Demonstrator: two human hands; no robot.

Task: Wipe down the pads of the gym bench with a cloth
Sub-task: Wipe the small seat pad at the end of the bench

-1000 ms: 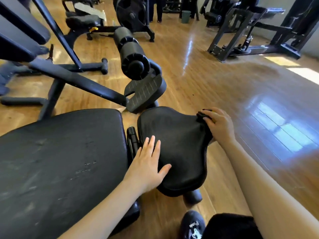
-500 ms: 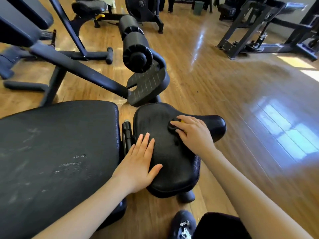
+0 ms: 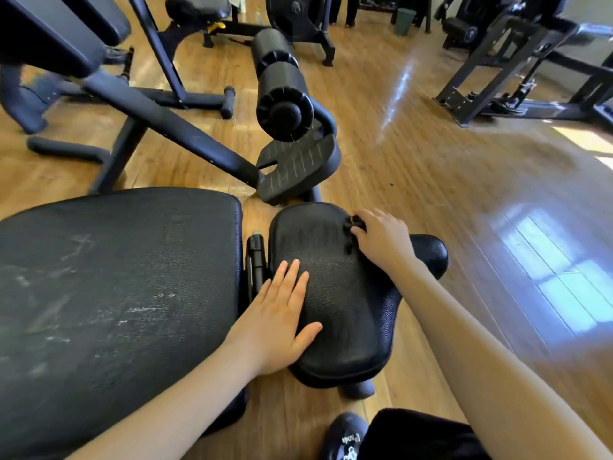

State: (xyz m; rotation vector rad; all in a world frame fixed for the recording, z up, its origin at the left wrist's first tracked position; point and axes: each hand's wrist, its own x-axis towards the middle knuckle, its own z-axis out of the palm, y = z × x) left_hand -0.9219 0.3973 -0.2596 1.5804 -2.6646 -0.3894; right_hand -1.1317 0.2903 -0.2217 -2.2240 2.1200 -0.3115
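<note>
Cloth (image 3: pixel 352 224), dark and bunched, sits under the right hand's (image 3: pixel 381 240) curled fingers; left hand (image 3: pixel 277 323) lies flat, fingers straight, on the bench's seat pad (image 3: pixel 335 287).

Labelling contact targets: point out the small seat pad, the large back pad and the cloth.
small seat pad (image 3: pixel 335 313), head view, bare middle of top surface.
large back pad (image 3: pixel 116 293), head view, scuffed top surface.
cloth (image 3: pixel 352 224), head view, dark bunch protruding beyond the right hand's fingers.

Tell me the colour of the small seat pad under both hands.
Black, with a fine pebbled grain; the seat pad shows clearly in the head view.
</note>
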